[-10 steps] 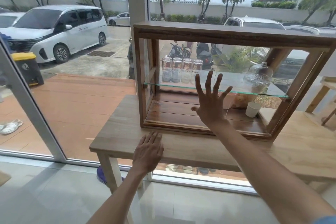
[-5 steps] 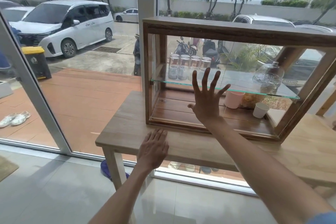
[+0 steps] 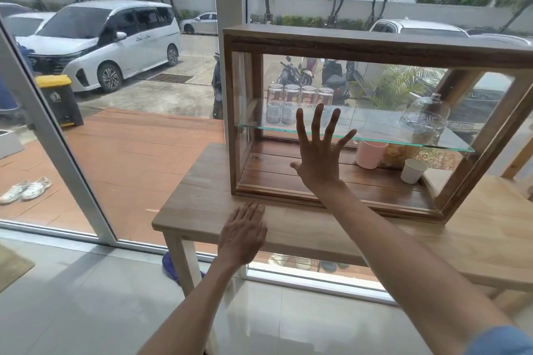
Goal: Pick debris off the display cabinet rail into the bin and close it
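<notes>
A wooden display cabinet (image 3: pixel 372 45) with glass sides stands on a wooden table (image 3: pixel 202 196). My right hand (image 3: pixel 318 158) is spread flat, fingers apart, against the cabinet's front glass, left of its middle. My left hand (image 3: pixel 242 233) lies palm down on the table's near edge, just in front of the cabinet's bottom rail (image 3: pixel 274 192). Neither hand holds anything. I see no debris on the rail and no bin indoors.
On the glass shelf (image 3: pixel 375 138) stand several upturned glasses (image 3: pixel 291 101) and a glass dome (image 3: pixel 425 119). A pink cup (image 3: pixel 369 155) and a white cup (image 3: pixel 413 171) sit below. A large window (image 3: pixel 129 138) lies behind; a yellow-lidded outdoor bin (image 3: pixel 59 99) stands outside.
The view has shifted so the cabinet sits further right in frame. Both hands keep the same places relative to the glass and the table.
</notes>
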A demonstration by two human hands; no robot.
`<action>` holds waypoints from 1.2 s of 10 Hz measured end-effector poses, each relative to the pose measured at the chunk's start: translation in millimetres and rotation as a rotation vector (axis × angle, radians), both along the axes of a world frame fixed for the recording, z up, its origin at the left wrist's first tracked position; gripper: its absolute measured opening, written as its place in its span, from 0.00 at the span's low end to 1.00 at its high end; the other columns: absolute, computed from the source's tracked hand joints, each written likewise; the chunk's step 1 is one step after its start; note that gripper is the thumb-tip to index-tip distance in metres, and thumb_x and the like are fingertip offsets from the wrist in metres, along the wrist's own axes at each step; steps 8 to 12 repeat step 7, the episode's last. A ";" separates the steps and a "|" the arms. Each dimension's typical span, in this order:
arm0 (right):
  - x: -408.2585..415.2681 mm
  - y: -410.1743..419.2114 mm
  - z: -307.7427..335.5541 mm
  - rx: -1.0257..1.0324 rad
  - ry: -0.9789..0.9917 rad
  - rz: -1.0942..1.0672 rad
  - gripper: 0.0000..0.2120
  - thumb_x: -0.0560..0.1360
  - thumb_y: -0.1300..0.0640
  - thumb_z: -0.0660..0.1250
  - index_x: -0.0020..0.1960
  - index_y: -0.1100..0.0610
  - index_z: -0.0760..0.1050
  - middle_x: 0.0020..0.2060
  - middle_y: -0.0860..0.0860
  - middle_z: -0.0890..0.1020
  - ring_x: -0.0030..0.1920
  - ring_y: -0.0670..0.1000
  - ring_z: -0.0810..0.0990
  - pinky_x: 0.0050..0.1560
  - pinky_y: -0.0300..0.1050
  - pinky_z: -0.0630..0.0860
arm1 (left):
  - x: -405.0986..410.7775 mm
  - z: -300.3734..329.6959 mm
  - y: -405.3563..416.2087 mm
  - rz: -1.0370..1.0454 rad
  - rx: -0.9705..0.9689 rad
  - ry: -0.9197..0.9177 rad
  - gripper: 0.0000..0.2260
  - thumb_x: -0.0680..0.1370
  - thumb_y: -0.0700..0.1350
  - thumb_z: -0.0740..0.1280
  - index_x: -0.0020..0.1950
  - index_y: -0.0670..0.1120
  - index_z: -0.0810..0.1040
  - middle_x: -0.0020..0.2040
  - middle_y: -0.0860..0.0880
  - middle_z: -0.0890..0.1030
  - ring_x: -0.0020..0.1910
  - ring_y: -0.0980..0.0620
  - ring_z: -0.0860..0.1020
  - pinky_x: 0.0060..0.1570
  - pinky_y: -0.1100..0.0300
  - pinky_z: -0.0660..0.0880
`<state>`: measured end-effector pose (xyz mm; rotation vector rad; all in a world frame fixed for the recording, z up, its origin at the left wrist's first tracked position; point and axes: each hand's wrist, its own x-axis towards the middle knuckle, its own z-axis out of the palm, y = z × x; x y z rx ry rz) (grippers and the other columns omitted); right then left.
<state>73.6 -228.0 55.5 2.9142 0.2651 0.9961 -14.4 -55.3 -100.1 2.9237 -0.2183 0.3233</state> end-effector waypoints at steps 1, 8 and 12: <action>-3.2 -1.5 1.2 -0.008 -0.019 0.000 0.68 0.57 0.38 0.82 0.83 0.49 0.43 0.82 0.62 0.48 0.79 0.73 0.47 0.66 0.85 0.51 | -1.3 2.2 0.5 -0.004 -0.002 0.011 0.24 0.84 0.54 0.48 0.79 0.48 0.59 0.80 0.49 0.62 0.79 0.52 0.58 0.79 0.51 0.53; -67.8 -129.9 -58.3 0.537 0.211 0.216 0.08 0.77 0.54 0.65 0.52 0.51 0.83 0.48 0.47 0.85 0.49 0.51 0.83 0.51 0.51 0.81 | -5.3 3.5 0.9 -0.015 -0.001 0.011 0.35 0.77 0.59 0.36 0.79 0.48 0.60 0.80 0.48 0.63 0.79 0.51 0.58 0.79 0.51 0.55; -67.8 -129.9 -58.3 0.537 0.211 0.216 0.08 0.77 0.54 0.65 0.52 0.51 0.83 0.48 0.47 0.85 0.49 0.51 0.83 0.51 0.51 0.81 | -5.3 3.5 0.9 -0.015 -0.001 0.011 0.35 0.77 0.59 0.36 0.79 0.48 0.60 0.80 0.48 0.63 0.79 0.51 0.58 0.79 0.51 0.55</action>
